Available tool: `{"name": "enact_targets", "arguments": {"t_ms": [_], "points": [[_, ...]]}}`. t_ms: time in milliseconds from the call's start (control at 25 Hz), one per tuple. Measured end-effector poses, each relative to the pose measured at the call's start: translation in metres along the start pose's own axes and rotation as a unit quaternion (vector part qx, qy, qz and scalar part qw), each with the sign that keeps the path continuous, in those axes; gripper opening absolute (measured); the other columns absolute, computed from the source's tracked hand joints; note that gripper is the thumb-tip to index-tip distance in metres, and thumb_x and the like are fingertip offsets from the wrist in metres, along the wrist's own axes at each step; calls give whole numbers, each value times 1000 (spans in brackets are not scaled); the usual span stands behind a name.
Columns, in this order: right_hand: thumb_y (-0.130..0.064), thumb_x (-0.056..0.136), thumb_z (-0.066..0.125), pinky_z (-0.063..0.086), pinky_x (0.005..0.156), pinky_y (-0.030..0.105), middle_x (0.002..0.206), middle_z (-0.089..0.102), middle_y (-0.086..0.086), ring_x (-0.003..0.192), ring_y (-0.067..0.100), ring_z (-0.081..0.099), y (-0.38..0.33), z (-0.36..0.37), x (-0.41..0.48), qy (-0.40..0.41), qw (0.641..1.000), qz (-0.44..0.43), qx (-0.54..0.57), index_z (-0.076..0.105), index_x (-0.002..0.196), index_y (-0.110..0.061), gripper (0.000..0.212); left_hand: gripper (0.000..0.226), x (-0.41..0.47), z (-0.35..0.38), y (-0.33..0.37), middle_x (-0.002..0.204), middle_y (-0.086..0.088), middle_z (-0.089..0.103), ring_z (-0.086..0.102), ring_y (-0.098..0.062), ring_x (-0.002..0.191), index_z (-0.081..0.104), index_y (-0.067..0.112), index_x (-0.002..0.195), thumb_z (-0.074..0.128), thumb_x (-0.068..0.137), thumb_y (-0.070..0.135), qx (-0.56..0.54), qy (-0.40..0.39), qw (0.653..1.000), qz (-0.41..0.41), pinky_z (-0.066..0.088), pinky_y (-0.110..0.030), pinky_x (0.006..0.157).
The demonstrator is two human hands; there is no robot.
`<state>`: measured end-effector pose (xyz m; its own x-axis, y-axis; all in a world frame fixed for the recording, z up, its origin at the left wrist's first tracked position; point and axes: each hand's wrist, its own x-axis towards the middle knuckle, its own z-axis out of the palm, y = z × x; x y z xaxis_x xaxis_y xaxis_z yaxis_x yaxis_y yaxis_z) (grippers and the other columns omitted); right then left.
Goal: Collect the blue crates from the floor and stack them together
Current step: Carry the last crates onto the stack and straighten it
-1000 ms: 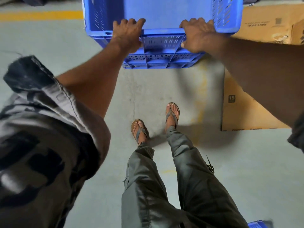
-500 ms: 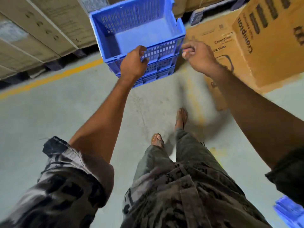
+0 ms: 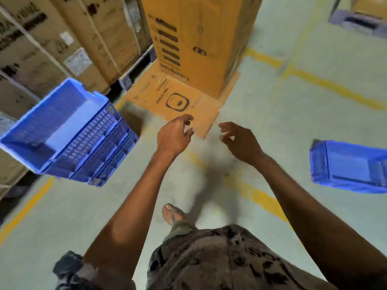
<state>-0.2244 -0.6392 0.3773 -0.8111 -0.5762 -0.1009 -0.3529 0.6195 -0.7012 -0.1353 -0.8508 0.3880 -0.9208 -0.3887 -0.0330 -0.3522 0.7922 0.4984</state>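
Note:
A stack of blue crates (image 3: 69, 135) stands on the floor at the left, its top crate showing a pale inner bottom. Another blue crate (image 3: 349, 166) lies alone on the floor at the far right. My left hand (image 3: 174, 135) and my right hand (image 3: 240, 141) hover in mid-frame between them, both empty with fingers loosely curled. Neither hand touches a crate. The picture is blurred by motion.
A tall brown carton (image 3: 199, 42) stands ahead on a flat sheet of cardboard (image 3: 173, 101). Stacked cartons on pallets (image 3: 52, 45) line the left side. Yellow lines (image 3: 326, 86) mark the grey floor. A dark pallet (image 3: 360, 21) sits at the top right.
Both hands have let go of the blue stack, which now sits off to the left. The view has swung right, and the lone crate at the right has come into sight.

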Motion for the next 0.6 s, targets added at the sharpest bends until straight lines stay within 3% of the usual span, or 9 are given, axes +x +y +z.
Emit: {"name": "enact_targets", "arguments": {"t_ms": [160,360,600], "points": [[-27,92,65,52,87,30,112,68,-15,96,6,66,108,-105,-116,98,990,98,6,59,126,-33,35,38,-8,84,151,119,15,67,63,-13,108,54,35,129,63,93,38,9,-65,990,123,47,-29,76],[-26,93,64,51,85,29,114,65,-15,98,5,63,240,-215,-261,188,959,213,12,56,129,-33,38,38,-61,203,361,121,16,64,62,-12,111,55,38,129,63,91,41,-12,-156,959,238,48,-32,87],[-24,91,65,53,89,35,114,66,-11,100,11,66,375,-315,-336,235,923,305,14,58,130,-28,39,41,-82,304,528,121,18,64,62,-10,110,56,37,130,64,89,39,-19,-227,917,327,48,-30,91]]}}
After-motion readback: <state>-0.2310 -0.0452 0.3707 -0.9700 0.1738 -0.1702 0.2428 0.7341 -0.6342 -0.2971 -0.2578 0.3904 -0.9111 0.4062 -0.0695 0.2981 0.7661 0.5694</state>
